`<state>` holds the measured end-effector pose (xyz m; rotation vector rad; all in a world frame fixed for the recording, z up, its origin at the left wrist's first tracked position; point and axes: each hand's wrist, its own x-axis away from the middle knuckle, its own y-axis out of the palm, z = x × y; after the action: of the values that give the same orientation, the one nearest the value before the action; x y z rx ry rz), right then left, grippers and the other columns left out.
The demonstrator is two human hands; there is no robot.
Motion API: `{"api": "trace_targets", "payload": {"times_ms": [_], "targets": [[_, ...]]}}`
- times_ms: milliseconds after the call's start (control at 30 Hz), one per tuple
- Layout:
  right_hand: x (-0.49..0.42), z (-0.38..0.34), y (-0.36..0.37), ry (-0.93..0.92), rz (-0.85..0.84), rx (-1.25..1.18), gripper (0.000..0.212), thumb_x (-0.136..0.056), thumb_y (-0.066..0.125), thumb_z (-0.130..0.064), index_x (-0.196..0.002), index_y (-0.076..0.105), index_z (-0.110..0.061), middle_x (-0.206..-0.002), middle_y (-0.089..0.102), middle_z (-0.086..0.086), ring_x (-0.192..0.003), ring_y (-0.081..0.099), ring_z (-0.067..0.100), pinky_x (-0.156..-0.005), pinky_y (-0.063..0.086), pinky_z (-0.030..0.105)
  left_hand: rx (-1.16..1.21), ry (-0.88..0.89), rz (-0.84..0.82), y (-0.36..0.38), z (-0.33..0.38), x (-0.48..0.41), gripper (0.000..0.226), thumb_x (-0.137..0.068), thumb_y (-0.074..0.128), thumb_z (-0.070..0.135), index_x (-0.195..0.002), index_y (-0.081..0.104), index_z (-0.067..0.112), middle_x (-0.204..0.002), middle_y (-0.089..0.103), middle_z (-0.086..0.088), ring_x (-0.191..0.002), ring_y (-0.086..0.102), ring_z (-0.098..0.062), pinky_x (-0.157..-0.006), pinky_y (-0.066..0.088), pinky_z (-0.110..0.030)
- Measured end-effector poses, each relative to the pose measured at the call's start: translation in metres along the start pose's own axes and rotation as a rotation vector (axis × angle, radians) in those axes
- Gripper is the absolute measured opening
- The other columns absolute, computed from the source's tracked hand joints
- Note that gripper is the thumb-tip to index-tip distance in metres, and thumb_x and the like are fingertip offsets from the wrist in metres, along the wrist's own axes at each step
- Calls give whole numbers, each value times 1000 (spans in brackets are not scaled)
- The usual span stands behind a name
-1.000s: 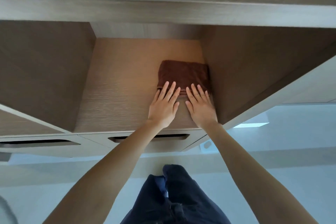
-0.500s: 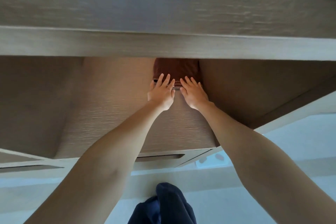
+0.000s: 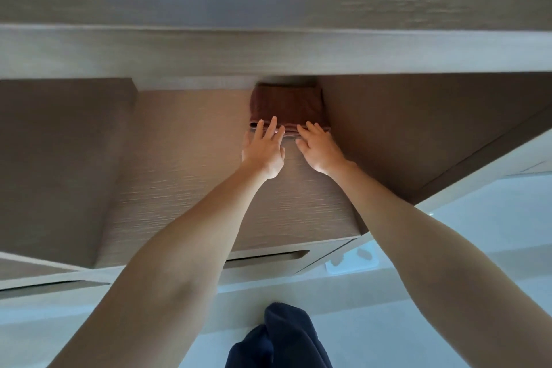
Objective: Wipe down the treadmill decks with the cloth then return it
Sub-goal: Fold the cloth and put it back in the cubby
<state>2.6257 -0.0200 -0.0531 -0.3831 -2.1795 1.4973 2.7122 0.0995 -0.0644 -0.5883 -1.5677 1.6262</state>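
Observation:
A folded dark brown cloth (image 3: 286,104) lies at the back right of a wooden shelf compartment (image 3: 185,176), against the right side wall. My left hand (image 3: 264,149) rests flat with fingers spread, its fingertips on the cloth's near edge. My right hand (image 3: 319,146) lies beside it, fingers extended and touching the same edge. Neither hand wraps around the cloth. The upper shelf board hides the cloth's far end.
A thick wooden board (image 3: 268,51) overhangs the compartment from above. Side walls (image 3: 403,128) close it left and right. Drawer fronts with slot handles (image 3: 265,257) sit below the shelf. My dark trouser leg (image 3: 283,337) and a pale floor are underneath.
The cloth has slid deeper into the compartment under both hands, and my arms have stretched further in. My view has dropped lower, so the upper board covers more of the shelf.

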Motion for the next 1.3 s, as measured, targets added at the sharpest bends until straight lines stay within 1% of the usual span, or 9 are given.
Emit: {"api": "trace_targets", "payload": {"times_ms": [200,333,533,633,733,833,967,1100,1300], "targets": [[51,-5,-8,-39,110,17,57,-98,44,-20,-150,21,-14,-158,16,9,-145,14,22,-116,9,35,28,46,-95,-6,-3,41,52,-100,30,33,-149,17,18,-157,14,-5,-141,18,-28,-112,21,-44],[82,-14,-24,-96,174,47,58,-96,45,-18,-149,22,-14,-156,20,7,-143,18,21,-116,11,37,28,29,-3,-22,-2,65,51,-100,31,34,-147,21,18,-154,22,-7,-138,24,-30,-110,24,-44],[131,-16,-6,-185,241,145,59,-98,41,-22,-151,16,-16,-158,15,4,-146,6,18,-117,-2,34,15,23,169,-3,7,112,53,-99,28,38,-147,17,19,-154,22,-6,-140,19,-29,-111,19,-46],[152,-11,12,-174,175,161,58,-99,38,-26,-151,15,-15,-158,14,5,-146,5,18,-117,-1,35,39,-2,116,21,15,132,54,-100,24,40,-149,13,20,-156,17,-5,-143,12,-26,-113,15,-46],[161,-2,23,-162,72,183,57,-101,34,-28,-151,12,-14,-159,11,7,-146,3,19,-118,0,37,39,-48,26,44,19,144,54,-101,19,40,-150,7,21,-159,1,-2,-145,-2,-22,-117,5,-45],[164,6,23,-162,49,168,57,-101,35,-28,-151,12,-13,-159,11,6,-146,2,19,-118,2,36,23,-106,33,55,25,146,55,-101,18,41,-150,6,20,-159,-3,-3,-145,-6,-22,-116,1,-48],[157,9,21,-163,60,147,58,-100,36,-28,-151,12,-13,-159,8,6,-146,2,18,-117,3,34,50,-103,75,46,28,128,54,-101,21,40,-149,13,19,-159,2,-4,-145,-3,-22,-117,5,-46],[142,7,17,-121,65,121,58,-101,34,-27,-151,9,-14,-160,5,5,-146,1,17,-118,3,32,45,-76,85,28,18,93,56,-100,28,36,-150,10,17,-159,-3,-5,-145,-4,-22,-117,6,-45],[86,-11,-10,26,94,63,59,-101,35,-26,-152,8,-13,-160,3,2,-146,4,17,-116,20,32,-4,-11,81,-16,-6,16,63,-98,34,31,-150,2,15,-159,-6,-3,-145,-7,-23,-117,4,-39]]}}
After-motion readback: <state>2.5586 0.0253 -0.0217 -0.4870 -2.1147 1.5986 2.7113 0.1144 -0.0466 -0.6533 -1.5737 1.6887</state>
